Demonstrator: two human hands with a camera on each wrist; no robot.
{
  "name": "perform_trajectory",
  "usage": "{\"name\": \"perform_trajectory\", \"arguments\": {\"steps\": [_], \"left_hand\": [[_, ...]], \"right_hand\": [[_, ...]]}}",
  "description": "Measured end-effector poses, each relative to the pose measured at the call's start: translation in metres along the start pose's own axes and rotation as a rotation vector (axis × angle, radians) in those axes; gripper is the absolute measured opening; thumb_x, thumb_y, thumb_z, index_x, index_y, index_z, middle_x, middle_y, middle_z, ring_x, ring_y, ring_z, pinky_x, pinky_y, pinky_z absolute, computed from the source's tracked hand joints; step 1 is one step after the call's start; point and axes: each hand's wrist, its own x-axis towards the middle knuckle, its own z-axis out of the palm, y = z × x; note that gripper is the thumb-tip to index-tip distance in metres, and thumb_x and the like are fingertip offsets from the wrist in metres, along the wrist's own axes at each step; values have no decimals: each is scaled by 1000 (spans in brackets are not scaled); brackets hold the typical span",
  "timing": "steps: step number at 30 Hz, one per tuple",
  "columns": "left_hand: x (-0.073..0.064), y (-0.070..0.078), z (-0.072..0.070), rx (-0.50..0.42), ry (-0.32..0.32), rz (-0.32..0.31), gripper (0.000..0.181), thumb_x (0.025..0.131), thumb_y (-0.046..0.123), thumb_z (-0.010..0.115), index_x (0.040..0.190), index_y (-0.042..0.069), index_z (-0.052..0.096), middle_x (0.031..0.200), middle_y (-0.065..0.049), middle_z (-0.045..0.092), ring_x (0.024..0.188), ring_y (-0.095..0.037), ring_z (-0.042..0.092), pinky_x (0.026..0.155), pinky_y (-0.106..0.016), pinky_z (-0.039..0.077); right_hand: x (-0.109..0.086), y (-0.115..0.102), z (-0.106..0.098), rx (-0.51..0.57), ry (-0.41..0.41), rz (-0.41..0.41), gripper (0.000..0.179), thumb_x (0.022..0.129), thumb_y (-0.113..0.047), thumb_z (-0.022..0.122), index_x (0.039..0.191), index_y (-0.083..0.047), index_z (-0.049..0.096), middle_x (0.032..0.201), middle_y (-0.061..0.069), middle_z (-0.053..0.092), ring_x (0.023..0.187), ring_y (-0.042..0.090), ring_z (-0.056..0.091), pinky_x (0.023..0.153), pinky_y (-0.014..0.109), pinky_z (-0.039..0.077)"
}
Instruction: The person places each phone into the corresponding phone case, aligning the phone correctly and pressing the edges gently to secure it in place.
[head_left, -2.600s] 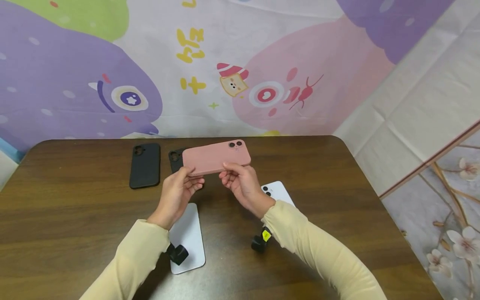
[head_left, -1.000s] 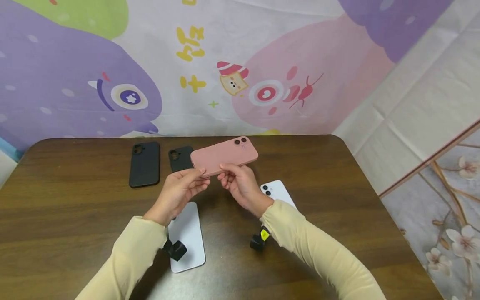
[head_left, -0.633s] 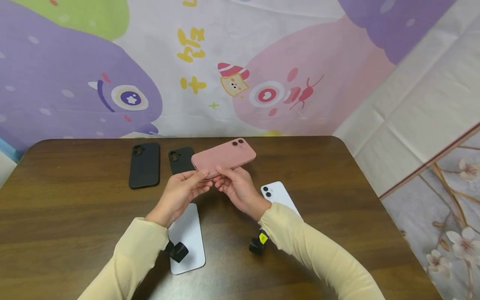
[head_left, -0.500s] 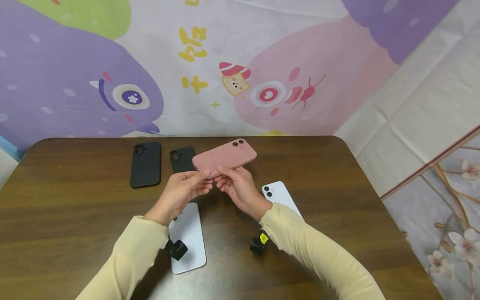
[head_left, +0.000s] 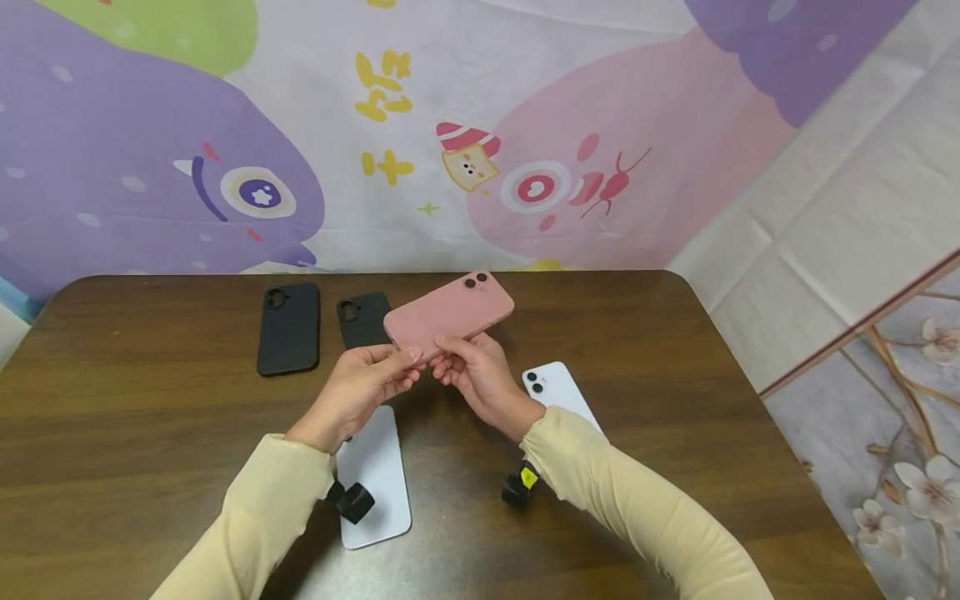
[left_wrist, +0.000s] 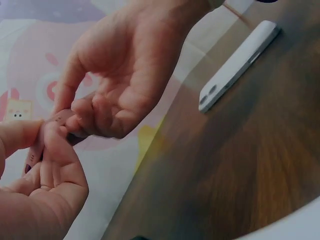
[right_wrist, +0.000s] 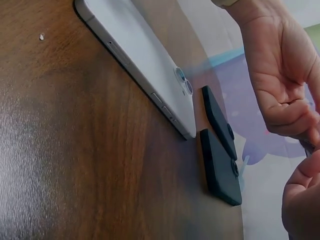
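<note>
A pink phone (head_left: pixel 450 310) with two rear lenses is held above the far part of the table, tilted with its lens end up and to the right. My left hand (head_left: pixel 356 383) pinches its lower left corner, thumb on the back. Close beside it, my right hand (head_left: pixel 483 379) pinches the near long edge, thumb also on the back. In the left wrist view, the phone's pink edge (left_wrist: pixel 34 155) with small holes shows between the fingers of both hands. Fingers hide most of the phone in the right wrist view.
Two black phone cases (head_left: pixel 288 329) lie at the back left, the right one partly behind the pink phone. A white phone (head_left: pixel 386 467) lies below my left wrist, another white phone (head_left: pixel 562 393) beside my right forearm. A printed cloth (head_left: pixel 420 242) hangs behind the table (head_left: pixel 465 525).
The pink phone has shifted right and tilted more steeply. My left hand has moved right with it, and my right thumb now sits nearer the left thumb.
</note>
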Motion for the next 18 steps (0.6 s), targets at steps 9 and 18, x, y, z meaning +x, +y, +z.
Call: {"name": "perform_trajectory", "arguments": {"steps": [9,18], "left_hand": [[-1,-2,3,9,3,4,19,92,13,60,100,-4,59,77,2,63,70,-5,58,68,-16,53],[-2,-2,0,6,-83,-23,22,94,18,56,102,-3,56,78,2,67,74,-7,63,73,-20,55]], "right_hand": [[1,-2,0,14,3,5,28,94,-3,45,71,-10,59,56,-4,59,49,7,51,47,17,40],[2,-4,-2,41,68,38,24,88,-2,41,69,-12,51,46,-5,51,40,7,37,43,19,29]]}}
